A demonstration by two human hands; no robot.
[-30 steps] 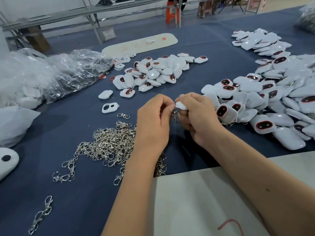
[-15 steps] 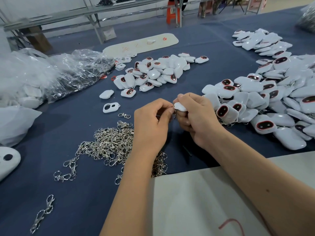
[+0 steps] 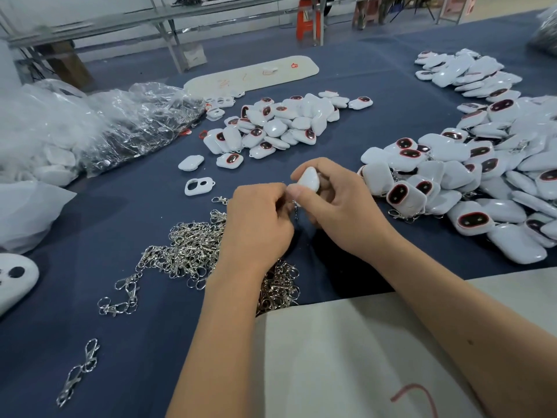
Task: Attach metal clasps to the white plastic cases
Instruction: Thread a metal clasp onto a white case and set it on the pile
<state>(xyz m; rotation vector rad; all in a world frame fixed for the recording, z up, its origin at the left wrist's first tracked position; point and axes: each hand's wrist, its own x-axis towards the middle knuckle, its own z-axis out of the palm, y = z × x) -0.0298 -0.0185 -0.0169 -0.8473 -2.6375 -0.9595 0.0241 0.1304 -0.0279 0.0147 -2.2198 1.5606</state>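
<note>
My right hand [image 3: 337, 212] grips a white plastic case [image 3: 309, 178] between thumb and fingers above the blue table. My left hand [image 3: 259, 224] is curled right beside it, fingertips pinching a small metal clasp [image 3: 294, 206] that hangs at the case's lower edge; most of the clasp is hidden. A heap of silver clasps [image 3: 193, 251] lies under and left of my left wrist. One pile of white cases [image 3: 277, 125] sits ahead, a larger pile [image 3: 482, 170] to the right.
Crumpled clear plastic bags [image 3: 99, 128] fill the left side. A lone case frame [image 3: 199, 186] and a loose case [image 3: 190, 162] lie ahead on the left. A beige sheet [image 3: 346, 357] covers the near edge. Stray clasps [image 3: 78, 372] lie near left. A long pale board [image 3: 253, 76] sits far back.
My right hand has turned the case so its white back faces up and sits higher. My left hand stays pressed against it at the clasp.
</note>
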